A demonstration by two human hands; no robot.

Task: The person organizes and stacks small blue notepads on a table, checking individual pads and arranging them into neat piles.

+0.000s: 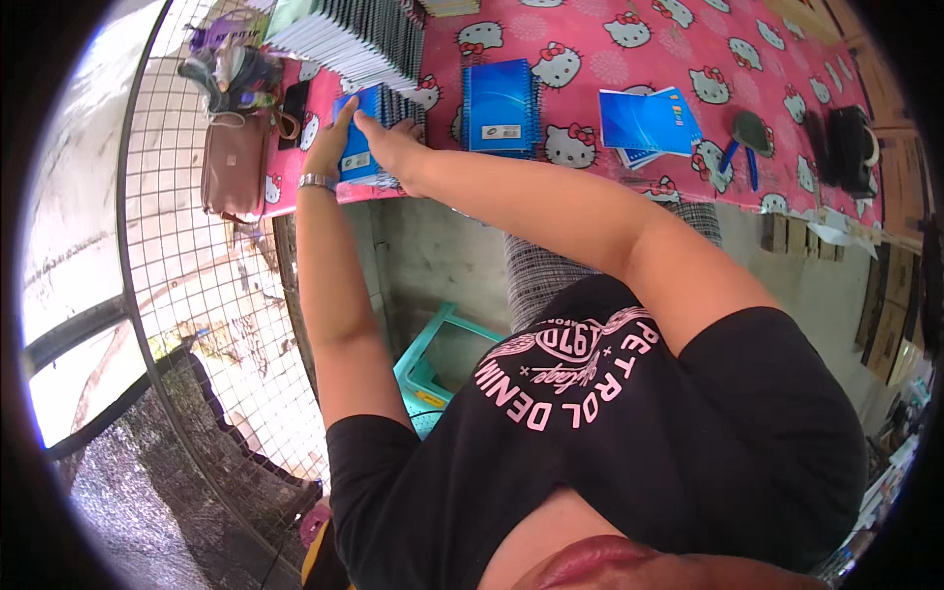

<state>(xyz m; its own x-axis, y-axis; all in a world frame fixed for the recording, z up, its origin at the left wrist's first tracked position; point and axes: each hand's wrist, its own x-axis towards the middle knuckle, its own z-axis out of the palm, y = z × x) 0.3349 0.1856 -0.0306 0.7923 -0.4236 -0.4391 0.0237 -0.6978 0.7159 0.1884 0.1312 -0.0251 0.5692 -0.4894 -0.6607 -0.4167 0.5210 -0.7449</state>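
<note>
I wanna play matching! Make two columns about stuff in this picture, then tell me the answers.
Things:
1. Leftmost blue spiral notebooks
2. Brown bag
3. Blue-handled tool
4. Silver band

Places:
A. Around the left wrist
B. Right of the blue sheets
C. Touched by the left hand and right hand
D. At the left end of the pink tablecloth

Pairs: 1-C, 2-D, 3-B, 4-A

A passage lies between the notebook pile (499,93) and blue covers (644,123); a tall stack (344,41) blocks far left
</note>
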